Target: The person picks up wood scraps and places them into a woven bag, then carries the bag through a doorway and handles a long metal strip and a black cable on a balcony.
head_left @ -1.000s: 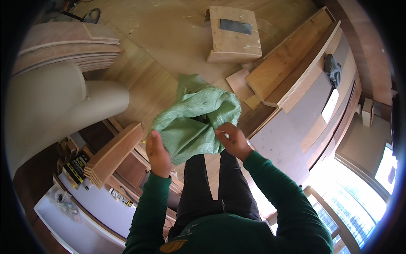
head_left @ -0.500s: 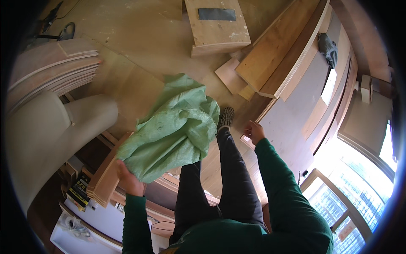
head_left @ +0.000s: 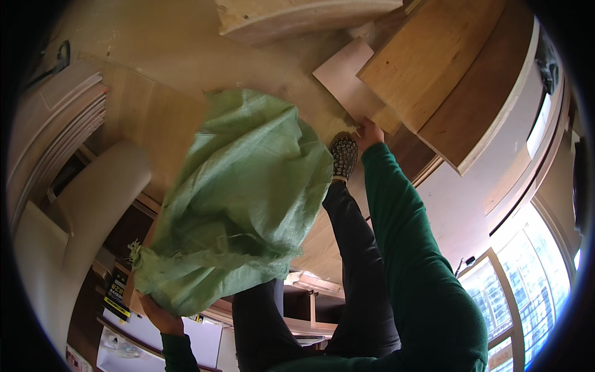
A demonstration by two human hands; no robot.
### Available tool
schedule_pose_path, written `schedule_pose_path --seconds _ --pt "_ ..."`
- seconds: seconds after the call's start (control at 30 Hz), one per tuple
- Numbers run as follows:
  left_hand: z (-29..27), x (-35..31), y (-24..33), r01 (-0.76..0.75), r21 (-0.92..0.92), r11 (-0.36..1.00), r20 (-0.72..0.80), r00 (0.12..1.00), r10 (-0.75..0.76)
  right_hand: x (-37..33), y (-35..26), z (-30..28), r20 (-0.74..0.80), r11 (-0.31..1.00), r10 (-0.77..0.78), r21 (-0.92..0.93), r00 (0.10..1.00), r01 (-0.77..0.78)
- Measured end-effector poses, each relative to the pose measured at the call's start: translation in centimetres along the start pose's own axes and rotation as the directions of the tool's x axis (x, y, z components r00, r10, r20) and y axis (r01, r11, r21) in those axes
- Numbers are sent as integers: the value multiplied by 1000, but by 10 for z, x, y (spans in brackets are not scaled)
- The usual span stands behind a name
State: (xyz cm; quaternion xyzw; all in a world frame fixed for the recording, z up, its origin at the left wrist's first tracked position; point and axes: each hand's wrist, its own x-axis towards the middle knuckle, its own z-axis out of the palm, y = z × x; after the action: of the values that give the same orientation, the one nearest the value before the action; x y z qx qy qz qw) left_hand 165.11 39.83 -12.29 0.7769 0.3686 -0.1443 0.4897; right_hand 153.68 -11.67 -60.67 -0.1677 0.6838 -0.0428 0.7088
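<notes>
A green woven sack (head_left: 242, 180), creased and frayed along its near edge, hangs spread out in front of my legs. My left hand (head_left: 162, 317) grips its near left corner, with part of the fingers hidden by the cloth. Farther forward, my right hand (head_left: 370, 134) is held low beside my patterned shoe (head_left: 344, 155). Its fingers are drawn together, and whatever is between them is too small to name. Just beyond that hand lies a thin pale wooden board (head_left: 347, 77) on the floor.
Long wooden panels (head_left: 434, 68) lie stacked at the right. On the left stand a pile of boards (head_left: 68, 118) and a beige curved piece of furniture (head_left: 111, 192). A wooden box-like piece (head_left: 310, 18) sits at the far edge. A window (head_left: 527, 279) is at lower right.
The sack has spread wider and come nearer. My left hand has moved down and left with its corner, while my right hand has reached forward past the shoe. The view has shifted.
</notes>
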Motion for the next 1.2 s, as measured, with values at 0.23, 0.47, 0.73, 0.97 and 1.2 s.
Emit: schedule_pose_path --seconds 0.23,0.47,0.73,0.97,1.2 --pt "35 14 11 18 154 988 -24 1000 -14 9 -6 -5 -58 996 -82 -50 995 79" --pt "50 14 20 30 298 954 -76 997 -8 -16 -59 -26 -180 858 -419 -399 890 323" --pt "66 19 13 19 342 940 -130 991 27 43 -62 -57 -253 864 -457 -356 853 357" --pt "88 23 19 0 253 968 -119 992 32 41 -48 -19 -328 851 -453 -435 829 293" --pt "95 19 24 10 159 987 -137 991 12 -40 -42 25 -153 248 -682 -968 716 30"
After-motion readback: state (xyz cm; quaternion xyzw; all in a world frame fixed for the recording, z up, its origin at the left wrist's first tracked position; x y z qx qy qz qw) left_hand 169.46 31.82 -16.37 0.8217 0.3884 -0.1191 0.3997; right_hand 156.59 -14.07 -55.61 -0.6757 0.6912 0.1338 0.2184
